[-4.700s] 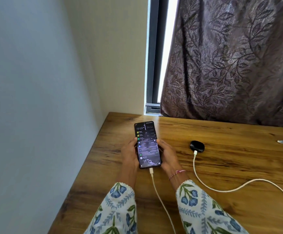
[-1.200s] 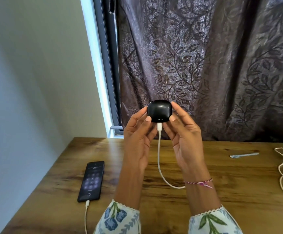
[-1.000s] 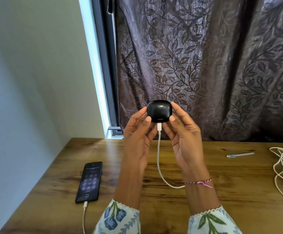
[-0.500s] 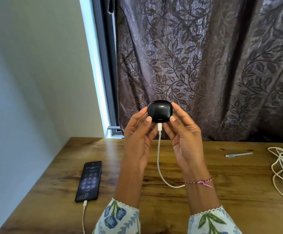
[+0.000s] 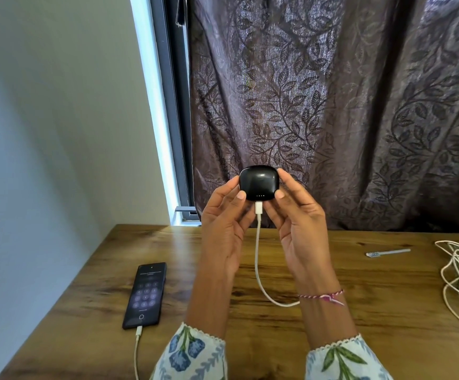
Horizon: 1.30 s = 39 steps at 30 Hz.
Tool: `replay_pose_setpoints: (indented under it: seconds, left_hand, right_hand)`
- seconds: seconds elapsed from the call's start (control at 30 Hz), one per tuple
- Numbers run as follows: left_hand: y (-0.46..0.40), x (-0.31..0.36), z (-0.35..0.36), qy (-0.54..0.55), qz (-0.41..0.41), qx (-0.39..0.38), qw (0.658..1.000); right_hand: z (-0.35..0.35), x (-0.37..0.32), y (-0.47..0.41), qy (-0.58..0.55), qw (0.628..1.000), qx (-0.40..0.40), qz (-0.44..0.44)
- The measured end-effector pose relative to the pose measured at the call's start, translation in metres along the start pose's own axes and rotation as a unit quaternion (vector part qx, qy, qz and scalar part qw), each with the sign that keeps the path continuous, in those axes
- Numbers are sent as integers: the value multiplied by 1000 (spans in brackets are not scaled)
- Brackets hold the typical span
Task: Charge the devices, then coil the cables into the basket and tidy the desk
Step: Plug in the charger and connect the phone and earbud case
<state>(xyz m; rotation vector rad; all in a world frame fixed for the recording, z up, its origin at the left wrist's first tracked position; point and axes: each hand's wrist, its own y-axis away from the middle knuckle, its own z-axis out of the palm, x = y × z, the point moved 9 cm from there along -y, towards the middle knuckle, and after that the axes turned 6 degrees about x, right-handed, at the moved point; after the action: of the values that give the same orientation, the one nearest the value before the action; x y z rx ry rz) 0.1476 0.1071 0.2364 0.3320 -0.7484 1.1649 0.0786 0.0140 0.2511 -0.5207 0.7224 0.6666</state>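
Nothing is shifting since a moment ago: left hand (image 5: 222, 231) and right hand (image 5: 299, 226) are still pinching the earbud case (image 5: 259, 182) up at 12 o'clock, LEDs facing the camera, likely checking charge. Phone (image 5: 145, 294) is charging on the tabletop (image 5: 387, 297) at 8 o'clock.

Phone (image 5: 145, 294) screen: keypad digits, text too small to read.

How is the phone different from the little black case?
The phone lies flat on the desk; the little black case is held up in the air by the left hand and right hand. The phone is long, flat and rectangular; the case is small and rounded. The phone shows a lit keypad screen; the case shows only tiny lights. Both are black, each with a white cable plugged in.
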Motion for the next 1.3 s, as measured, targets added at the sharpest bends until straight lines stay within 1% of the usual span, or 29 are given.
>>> replay_pose_setpoints:
  seconds: [1.3]
  left_hand:
    - [1,-6,-3,18,-8,-11,1000]
  right_hand:
    - [-3,3,1,2,1000,-3,-4]
